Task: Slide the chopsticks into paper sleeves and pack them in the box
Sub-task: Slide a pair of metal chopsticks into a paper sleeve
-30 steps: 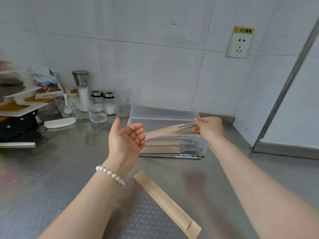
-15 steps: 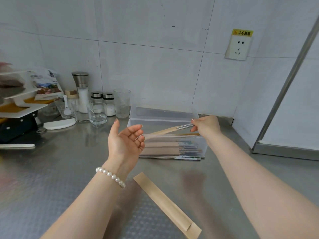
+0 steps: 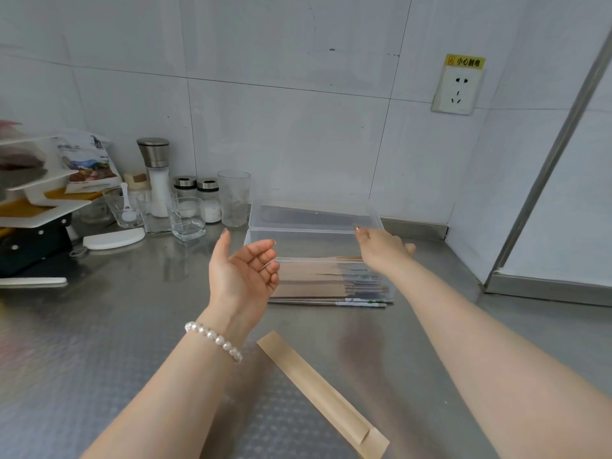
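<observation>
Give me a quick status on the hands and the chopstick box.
Left hand open, palm up, empty. Right hand over clear plastic box, grip unclear. Sleeved chopsticks inside; brown paper sleeve on counter. Nothing blocking.

Both hands (image 3: 243,273) (image 3: 381,250) raised, loosely open

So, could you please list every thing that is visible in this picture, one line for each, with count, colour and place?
clear plastic box: 1, transparent, back centre of the steel counter
box lid: 1, transparent, behind the box
sleeved chopsticks: several, brown paper, inside the box
bare chopsticks: 1 pair, metal, counter in front of the box
empty paper sleeve: 1, brown, near counter
grinder: 1, steel and white, back left
shaker jars: 2, clear with dark lids, beside the grinder
glasses: several, clear, back left
wall socket: 1, white, wall right
left hand: open, palm up
right hand: over the box; grip unclear
</observation>
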### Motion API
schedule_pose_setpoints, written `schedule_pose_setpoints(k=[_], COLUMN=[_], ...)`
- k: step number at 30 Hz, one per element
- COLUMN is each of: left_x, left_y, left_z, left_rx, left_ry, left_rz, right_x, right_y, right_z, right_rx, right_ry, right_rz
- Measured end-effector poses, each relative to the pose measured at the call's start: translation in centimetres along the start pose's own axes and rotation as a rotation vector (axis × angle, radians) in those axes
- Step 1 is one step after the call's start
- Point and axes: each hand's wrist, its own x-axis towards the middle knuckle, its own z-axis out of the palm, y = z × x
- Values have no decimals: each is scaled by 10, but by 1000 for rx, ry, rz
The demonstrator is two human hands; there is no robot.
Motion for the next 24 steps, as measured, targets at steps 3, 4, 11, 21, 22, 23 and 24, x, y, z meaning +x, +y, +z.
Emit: schedule_pose_setpoints(k=[3, 4, 11, 21, 22, 23, 24], left_x=[0, 0, -9, -8, -7, -7, -6], left_y=[0, 0, -9, -29, -30, -31, -32], left_z=[0, -1, 9, 8, 7, 6, 6], left_rx=[12, 16, 344, 796, 822, 844, 860], left_ry=[4, 6, -121, -276, -277, -278, -281], left_rz=[3, 4, 61, 122, 125, 127, 127], right_x=[-1, -2, -59, -130, -132, -133, -133], right_y=[0, 2, 15, -1, -3, -4, -4], right_z=[-7, -10, -23, 5, 7, 8, 9], right_rx=[213, 299, 656, -97, -90, -75, -60], right_ry=[102, 191, 1, -642, -646, -659, -672], right_rz=[-71, -105, -434, -393, -399, -401, -402])
